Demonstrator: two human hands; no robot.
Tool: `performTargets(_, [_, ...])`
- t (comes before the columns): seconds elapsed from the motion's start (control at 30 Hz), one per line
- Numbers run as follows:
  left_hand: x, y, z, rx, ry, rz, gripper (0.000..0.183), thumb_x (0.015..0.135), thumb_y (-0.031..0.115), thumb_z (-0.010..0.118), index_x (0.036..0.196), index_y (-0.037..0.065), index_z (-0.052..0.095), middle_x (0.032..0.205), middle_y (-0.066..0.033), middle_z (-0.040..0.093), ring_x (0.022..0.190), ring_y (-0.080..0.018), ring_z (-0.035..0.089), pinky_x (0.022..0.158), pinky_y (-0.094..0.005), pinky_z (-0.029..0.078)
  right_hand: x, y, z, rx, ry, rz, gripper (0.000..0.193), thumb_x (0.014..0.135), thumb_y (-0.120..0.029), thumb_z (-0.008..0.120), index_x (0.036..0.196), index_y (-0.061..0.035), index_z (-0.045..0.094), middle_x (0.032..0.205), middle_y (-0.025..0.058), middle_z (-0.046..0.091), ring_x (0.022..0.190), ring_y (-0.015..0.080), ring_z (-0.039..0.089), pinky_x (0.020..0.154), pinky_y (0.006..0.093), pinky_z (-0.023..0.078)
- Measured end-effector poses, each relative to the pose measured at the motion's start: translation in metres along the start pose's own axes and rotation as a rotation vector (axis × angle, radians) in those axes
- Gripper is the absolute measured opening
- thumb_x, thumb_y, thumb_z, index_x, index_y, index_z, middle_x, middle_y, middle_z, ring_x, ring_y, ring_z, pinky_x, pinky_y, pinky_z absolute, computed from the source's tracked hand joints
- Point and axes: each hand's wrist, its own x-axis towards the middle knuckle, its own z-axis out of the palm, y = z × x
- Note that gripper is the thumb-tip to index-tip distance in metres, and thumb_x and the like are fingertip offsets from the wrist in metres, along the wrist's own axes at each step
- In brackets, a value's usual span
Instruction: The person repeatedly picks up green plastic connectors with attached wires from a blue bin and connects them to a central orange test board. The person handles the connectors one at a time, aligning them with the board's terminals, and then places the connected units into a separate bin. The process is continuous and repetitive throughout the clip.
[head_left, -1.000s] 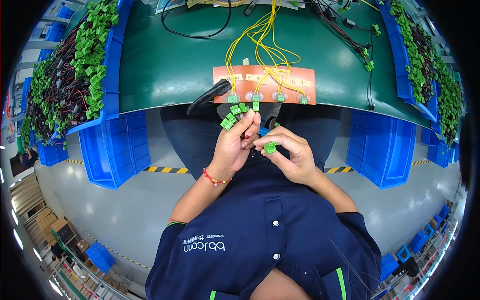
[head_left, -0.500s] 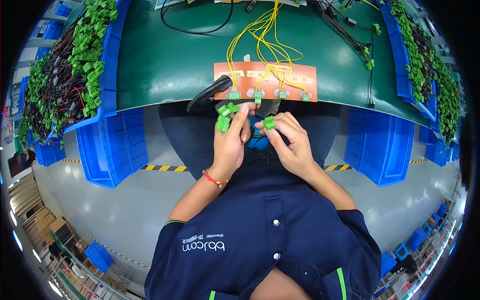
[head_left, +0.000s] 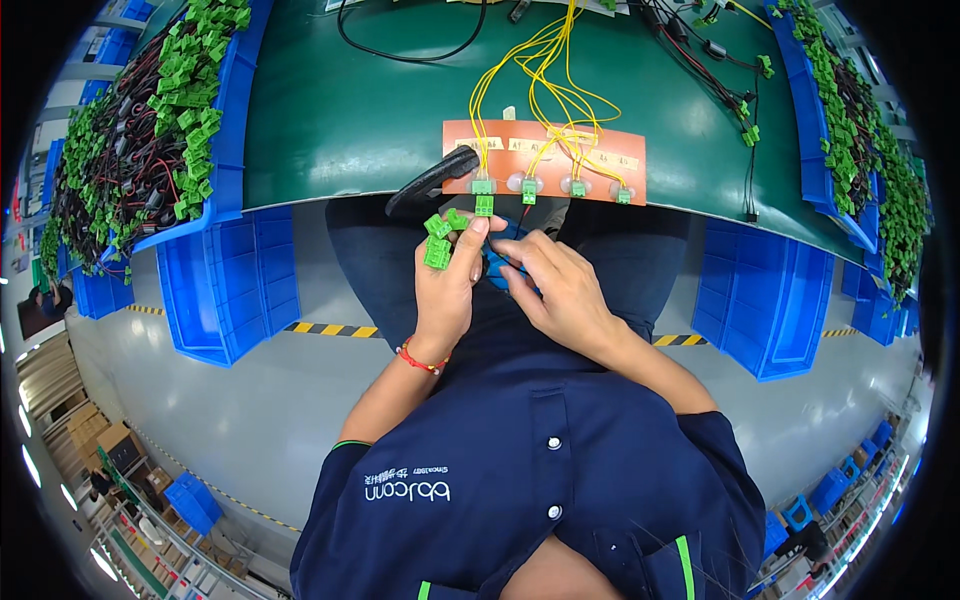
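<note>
Several green plugs (head_left: 437,250) showed in the head view, small and blocky, their faces broken by square recesses, apparently moulded in plastic. They fanned out on the outer side of the left hand (head_left: 448,285), caught between its fingers. One more, the front plug (head_left: 484,207), stood upright above that hand's thumb tip, its top meeting the leftmost socket (head_left: 482,187) on an orange board (head_left: 630,160). Thumb and finger were pressed together at its lower end; whether they pinched the body or its leads could not be told.

The right hand (head_left: 570,290) hung just beside, fingers bent, thumb and forefinger tips near each other; I cannot tell whether they pinched anything.

The board was flat and smooth, with pale labels and thin, looping yellow wires (head_left: 535,75) running up from its sockets. It lay at the edge of a glossy green table (head_left: 350,140), beside a curved black bar (head_left: 430,182).
</note>
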Motion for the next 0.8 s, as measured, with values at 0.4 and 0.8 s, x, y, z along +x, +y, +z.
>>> performTargets(0.4, [0.008, 0.004, 0.004, -0.122, -0.019, -0.058, 0.021, 0.101, 0.02, 0.061, 0.103, 0.0, 0.067, 0.064, 0.0051, 0.05, 0.053, -0.0013, 0.036, 0.048, -0.0222, 0.025, -0.032, 0.014, -0.006, 1.077, -0.336, 0.753, 0.035, 0.107, -0.026, 0.046, 0.116, 0.0022, 0.064, 0.072, 0.0049, 0.061, 0.051, 0.0106, 0.052, 0.049, 0.0242, 0.042])
performTargets(0.8, [0.002, -0.012, -0.019, 0.026, -0.401, -0.499, 0.022, 0.093, 0.008, 0.062, 0.112, -0.004, 0.066, 0.074, 0.0016, 0.054, 0.056, -0.0027, 0.038, 0.049, -0.0208, 0.027, -0.038, 0.079, 0.031, 1.753, -0.023, 1.1, 0.039, 0.105, -0.029, 0.046, 0.127, 0.0007, 0.06, 0.108, 0.008, 0.067, 0.08, 0.0148, 0.065, 0.071, 0.031, 0.054])
